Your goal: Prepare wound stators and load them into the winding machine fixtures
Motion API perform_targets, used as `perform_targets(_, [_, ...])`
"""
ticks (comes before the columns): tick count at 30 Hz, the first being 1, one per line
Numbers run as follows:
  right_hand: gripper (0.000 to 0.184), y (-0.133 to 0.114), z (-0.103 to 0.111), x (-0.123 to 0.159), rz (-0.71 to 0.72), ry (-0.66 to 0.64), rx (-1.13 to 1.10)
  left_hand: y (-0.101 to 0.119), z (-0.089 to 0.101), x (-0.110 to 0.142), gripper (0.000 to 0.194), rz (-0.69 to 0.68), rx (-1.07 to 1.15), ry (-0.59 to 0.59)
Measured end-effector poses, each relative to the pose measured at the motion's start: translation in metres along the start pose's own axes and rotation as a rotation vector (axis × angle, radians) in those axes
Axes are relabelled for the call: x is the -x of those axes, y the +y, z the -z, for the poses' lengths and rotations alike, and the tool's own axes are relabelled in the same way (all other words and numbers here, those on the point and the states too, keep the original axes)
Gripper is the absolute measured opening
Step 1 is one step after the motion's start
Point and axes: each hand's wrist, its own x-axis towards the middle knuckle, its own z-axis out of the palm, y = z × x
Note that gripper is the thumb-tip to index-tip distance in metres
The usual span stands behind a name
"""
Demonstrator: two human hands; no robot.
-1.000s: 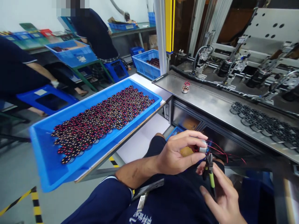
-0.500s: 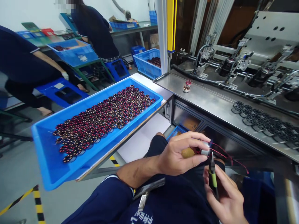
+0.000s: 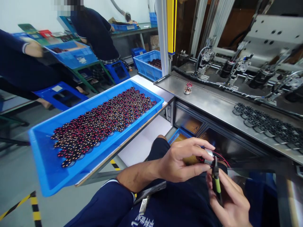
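Observation:
Above my lap, my left hand (image 3: 183, 159) grips a small round motor stator (image 3: 208, 155) with a silvery rim between thumb and fingers. Thin red wires (image 3: 221, 156) trail from its right side. My right hand (image 3: 229, 195) is closed around wire cutters (image 3: 216, 181) with yellow-green and black handles. The cutters point upward, with their jaw tips at the stator's right edge beside the wires. Whether the jaws touch a wire I cannot make out.
On my left, a long blue tray (image 3: 94, 154) holds many wound stators. Two small stators (image 3: 187, 90) stand on the metal bench (image 3: 208, 101), and black ring-shaped parts (image 3: 267, 123) lie farther right. Machine fixtures (image 3: 236, 66) rise behind. Two people sit at the back left.
The long loose wires that stretched right from the stator now look shorter and blurred. Both hands stay nearly in place. A person at the far left has raised an arm.

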Motion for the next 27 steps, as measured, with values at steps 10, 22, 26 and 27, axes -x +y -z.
perform_targets(10, [0.070,-0.0013,-0.0044,0.0052,-0.034,-0.012,0.044,-0.0062,-0.0018,0.0027,0.044,-0.092,0.001,0.056])
perform_targets(22, [0.067,-0.0023,-0.0048,0.0051,-0.068,0.007,0.084,-0.0029,0.0001,0.0028,0.042,-0.094,-0.007,0.005])
perform_targets(26, [0.066,-0.0006,-0.0038,0.0086,-0.055,0.019,0.111,-0.0033,0.0006,0.0034,0.043,-0.081,-0.006,0.000])
perform_targets(27, [0.066,-0.0003,-0.0035,0.0087,-0.053,0.022,0.113,-0.0032,0.0007,0.0033,0.042,-0.078,-0.010,-0.003])
